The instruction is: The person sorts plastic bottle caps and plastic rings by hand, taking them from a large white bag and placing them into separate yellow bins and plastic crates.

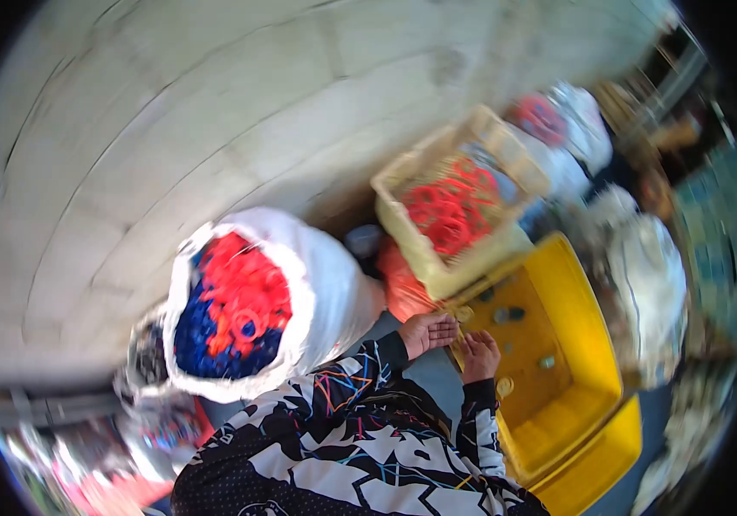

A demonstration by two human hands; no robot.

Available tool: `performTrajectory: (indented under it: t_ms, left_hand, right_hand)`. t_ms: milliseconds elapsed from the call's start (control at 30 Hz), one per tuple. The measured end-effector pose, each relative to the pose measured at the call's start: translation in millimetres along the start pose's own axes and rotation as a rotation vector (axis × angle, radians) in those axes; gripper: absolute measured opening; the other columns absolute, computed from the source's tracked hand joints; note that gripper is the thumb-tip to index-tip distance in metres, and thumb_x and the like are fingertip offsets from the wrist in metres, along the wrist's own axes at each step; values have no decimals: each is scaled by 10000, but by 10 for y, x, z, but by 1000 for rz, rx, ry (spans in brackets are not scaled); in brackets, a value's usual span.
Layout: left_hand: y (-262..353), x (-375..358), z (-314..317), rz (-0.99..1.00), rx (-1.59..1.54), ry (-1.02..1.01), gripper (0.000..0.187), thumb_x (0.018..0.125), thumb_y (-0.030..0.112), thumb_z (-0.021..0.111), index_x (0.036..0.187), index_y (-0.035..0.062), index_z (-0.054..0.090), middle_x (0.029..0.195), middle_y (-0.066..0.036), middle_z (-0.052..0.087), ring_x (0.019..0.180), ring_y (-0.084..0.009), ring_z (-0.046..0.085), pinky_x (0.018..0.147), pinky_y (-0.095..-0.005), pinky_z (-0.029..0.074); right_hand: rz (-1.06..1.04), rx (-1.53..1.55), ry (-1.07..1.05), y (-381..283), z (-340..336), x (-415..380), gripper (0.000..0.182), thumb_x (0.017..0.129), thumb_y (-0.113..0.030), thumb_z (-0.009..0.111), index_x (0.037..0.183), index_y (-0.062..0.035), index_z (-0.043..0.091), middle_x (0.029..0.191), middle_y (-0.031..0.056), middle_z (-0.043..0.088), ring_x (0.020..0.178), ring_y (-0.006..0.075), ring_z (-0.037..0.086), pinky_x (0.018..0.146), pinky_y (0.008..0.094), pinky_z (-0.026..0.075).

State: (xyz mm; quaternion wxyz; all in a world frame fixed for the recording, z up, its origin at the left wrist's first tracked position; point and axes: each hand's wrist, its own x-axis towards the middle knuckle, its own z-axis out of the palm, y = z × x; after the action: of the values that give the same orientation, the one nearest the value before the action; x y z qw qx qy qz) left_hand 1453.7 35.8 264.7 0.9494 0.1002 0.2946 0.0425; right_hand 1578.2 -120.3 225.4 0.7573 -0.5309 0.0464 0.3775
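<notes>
My left hand (428, 334) is held palm up at the near left edge of the yellow bin (596, 318), its fingers stretched out together. Close beside it my right hand (478, 354) has its fingers curled, with the tips toward the left hand. Whatever the right fingers may hold is too small and blurred to name. Inside the bin lie a few small pieces, among them a dark round cap-like piece (516, 314) and a pale ring-like piece (505, 387) near my right wrist.
To the left stands a white sack (325, 267) full of red and blue plastic pieces. A cream crate (394, 232) with red pieces sits beyond the bin. A red bag (404, 279) leans between them. White sacks (648, 292) stand right, and a block wall (214, 112) runs behind.
</notes>
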Motion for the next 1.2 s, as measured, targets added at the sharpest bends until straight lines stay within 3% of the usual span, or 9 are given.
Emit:
performTrajectory:
  t_ms: [333,467,700,800,933,967,1067,1100,1200]
  left_hand:
    - [517,-2365,-974,799,-92,396,196,903,236,588,850,49,617,812,-73,648,689,-164,632,652,-297,517]
    - [473,-3023,-1386,999,-184,537,195,882,247,623,788,77,610,768,-32,649,610,-98,591,605,-260,495]
    - [479,-3404,-2044,997,-24,812,141,837,191,668,881,81,593,794,-29,642,630,-85,590,594,-243,498]
    - [543,-3379,-2192,924,296,1016,143,837,166,658,881,49,587,797,-38,644,677,-90,614,606,-240,510]
    - [628,-3152,-2474,528,656,1242,464,753,347,712,1016,21,513,845,-154,657,754,-313,665,670,-394,526]
    - [628,-3073,-2561,524,707,1279,503,736,379,712,1021,29,491,846,-172,652,779,-356,651,692,-429,514]
    - [723,-3069,-2462,441,774,1337,514,724,400,710,1003,44,466,834,-187,646,804,-398,635,707,-475,497]
    - [743,-3098,-2429,505,832,1365,503,726,388,709,1000,46,464,823,-187,643,795,-399,633,699,-478,494]
    - [714,-3215,-2368,668,951,1435,463,730,351,705,987,50,464,787,-185,635,768,-403,626,675,-487,486]
  right_hand:
    - [-42,-665,-666,378,2327,-438,222,867,-44,593,1087,-35,557,880,52,595,705,93,575,604,216,486]
    - [-466,-945,-1093,1044,2952,-624,272,811,-45,633,1072,-11,565,898,109,650,780,147,633,665,267,517]
    - [-836,-1339,-1029,2032,3629,-1091,559,717,-214,716,1190,-16,493,1050,214,619,972,393,597,857,444,476]
    - [-626,-1570,-893,2175,3716,-1143,519,714,-224,716,1155,-37,518,1042,217,622,962,394,598,836,450,481]
    - [-334,-1499,-801,2273,3636,-949,451,712,-220,710,1102,-59,551,972,206,642,896,391,614,804,436,491]
    - [-635,-1349,-834,2501,3447,-721,273,771,-139,693,972,-21,550,745,94,624,473,161,606,432,308,477]
    - [-36,-1172,-690,2045,3647,-1114,295,764,-142,686,1003,-47,542,800,109,629,555,217,634,449,327,497]
    - [-41,-1034,-688,2030,3645,-1149,243,779,-117,679,958,-47,530,736,48,574,450,119,564,349,250,425]
    - [-29,-924,-710,1858,3674,-1194,252,767,-122,695,924,-47,514,712,38,551,423,113,523,349,258,408]
